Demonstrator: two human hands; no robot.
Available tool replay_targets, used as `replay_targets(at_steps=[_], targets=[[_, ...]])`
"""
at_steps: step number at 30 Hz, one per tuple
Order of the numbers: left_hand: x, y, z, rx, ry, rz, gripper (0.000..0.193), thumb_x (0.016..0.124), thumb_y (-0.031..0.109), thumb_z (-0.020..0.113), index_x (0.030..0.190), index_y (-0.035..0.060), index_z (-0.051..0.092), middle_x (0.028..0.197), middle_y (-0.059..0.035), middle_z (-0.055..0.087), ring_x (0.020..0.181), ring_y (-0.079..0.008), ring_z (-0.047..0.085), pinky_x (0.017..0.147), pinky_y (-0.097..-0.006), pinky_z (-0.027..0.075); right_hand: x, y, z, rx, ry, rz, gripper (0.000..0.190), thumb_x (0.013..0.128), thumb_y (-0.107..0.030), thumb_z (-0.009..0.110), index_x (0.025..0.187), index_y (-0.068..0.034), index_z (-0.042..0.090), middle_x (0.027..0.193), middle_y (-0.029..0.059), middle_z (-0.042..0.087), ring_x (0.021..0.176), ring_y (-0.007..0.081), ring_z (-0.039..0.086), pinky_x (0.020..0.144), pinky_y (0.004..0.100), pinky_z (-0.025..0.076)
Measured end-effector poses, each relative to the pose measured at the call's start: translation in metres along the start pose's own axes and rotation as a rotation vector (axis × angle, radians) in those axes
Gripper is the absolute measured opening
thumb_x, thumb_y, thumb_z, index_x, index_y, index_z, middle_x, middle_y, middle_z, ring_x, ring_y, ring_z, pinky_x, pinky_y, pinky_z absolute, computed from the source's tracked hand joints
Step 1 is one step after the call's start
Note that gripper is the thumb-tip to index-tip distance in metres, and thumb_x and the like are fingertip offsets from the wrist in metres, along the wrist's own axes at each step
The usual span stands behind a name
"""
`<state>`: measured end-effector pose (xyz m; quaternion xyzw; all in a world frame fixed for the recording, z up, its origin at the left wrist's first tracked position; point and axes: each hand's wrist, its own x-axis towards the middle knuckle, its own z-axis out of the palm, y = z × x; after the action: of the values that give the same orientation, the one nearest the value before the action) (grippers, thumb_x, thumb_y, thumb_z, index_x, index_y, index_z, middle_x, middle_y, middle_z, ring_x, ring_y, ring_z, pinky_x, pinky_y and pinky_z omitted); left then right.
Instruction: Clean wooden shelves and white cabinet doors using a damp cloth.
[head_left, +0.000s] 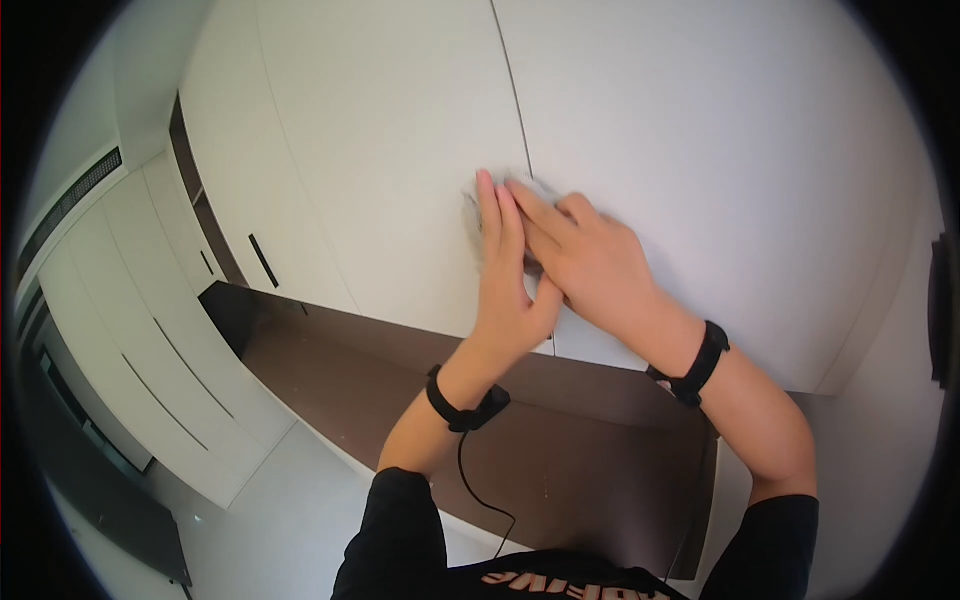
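Note:
Both hands press a crumpled grey cloth (472, 219) against white cabinet doors, over the gap between the left door (397, 150) and the right door (720, 180). My left hand (510, 289) lies along the cloth's left part, fingers together and pointing up. From the right, my right hand (589, 259) rests on the cloth, its fingertips meeting those of my left hand. Most of the cloth is hidden beneath them. A black band sits on each wrist, and a thin black cable (463, 465) runs down from the left one.
Below the doors is a brown open niche (600, 465) with a white front edge. A black handle (263, 261) is on a door further left. White wardrobes (165, 322) stand beyond, near a dark air vent (71, 206). A black object (939, 311) is at far right.

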<state>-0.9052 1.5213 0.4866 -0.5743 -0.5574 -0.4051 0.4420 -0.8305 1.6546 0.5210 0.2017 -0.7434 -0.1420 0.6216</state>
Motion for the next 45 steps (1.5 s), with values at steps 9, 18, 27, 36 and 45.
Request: replay_targets(at_steps=[9,18,27,36,45], targets=[[0.158,-0.001,-0.006,-0.069,-0.012,0.205,0.078,0.081,0.003,0.051,0.153,-0.0155,0.028,0.167,-0.0349,0.012,0.155,-0.0461,0.021,0.121,-0.0412,0.031,0.079,0.066,-0.050,-0.098,0.036,0.199,0.036,0.078,-0.006,0.068,0.114,-0.006,0.070,0.138,-0.0006,0.061,0.105,0.0269,0.062,0.076,0.0377,0.062],[0.216,0.026,0.009,-0.140,-0.363,0.538,0.076,0.082,0.008,0.056,0.154,-0.0071,0.036,0.169,-0.0233,0.023,0.156,-0.0366,0.026,0.123,-0.0427,0.029,0.060,0.069,-0.099,-0.517,-0.090,0.527,0.044,0.083,-0.005,0.067,0.127,-0.006,0.062,0.148,0.0010,0.054,0.108,0.0287,0.061,0.078,0.0406,0.062],[0.148,-0.070,-0.105,0.064,-0.288,0.211,0.079,0.084,-0.002,0.044,0.161,0.0008,0.029,0.172,-0.0200,0.013,0.160,-0.0329,0.012,0.128,-0.0412,0.012,0.126,0.018,0.018,-0.166,-0.096,0.233,0.055,0.087,-0.009,0.063,0.141,0.000,0.055,0.158,0.0115,0.046,0.121,0.0310,0.057,0.089,0.0410,0.060],[0.034,-0.117,-0.151,0.036,-0.284,-0.159,0.066,0.105,0.008,0.045,0.166,0.0104,0.020,0.174,-0.0152,0.003,0.161,-0.0305,0.008,0.128,-0.0413,0.015,0.125,-0.074,0.109,-0.164,-0.239,0.117,0.050,0.085,-0.014,0.067,0.133,0.000,0.065,0.156,0.0136,0.046,0.114,0.0255,0.059,0.074,0.0358,0.058],[0.171,-0.054,-0.073,-0.127,-0.369,0.086,0.065,0.099,0.001,0.036,0.163,0.0039,0.028,0.174,-0.0133,0.008,0.161,-0.0291,0.006,0.129,-0.0412,0.009,0.102,0.036,0.008,-0.442,0.016,0.201,0.045,0.081,-0.014,0.068,0.124,0.000,0.067,0.143,0.0160,0.054,0.108,0.0241,0.060,0.066,0.0351,0.058]])
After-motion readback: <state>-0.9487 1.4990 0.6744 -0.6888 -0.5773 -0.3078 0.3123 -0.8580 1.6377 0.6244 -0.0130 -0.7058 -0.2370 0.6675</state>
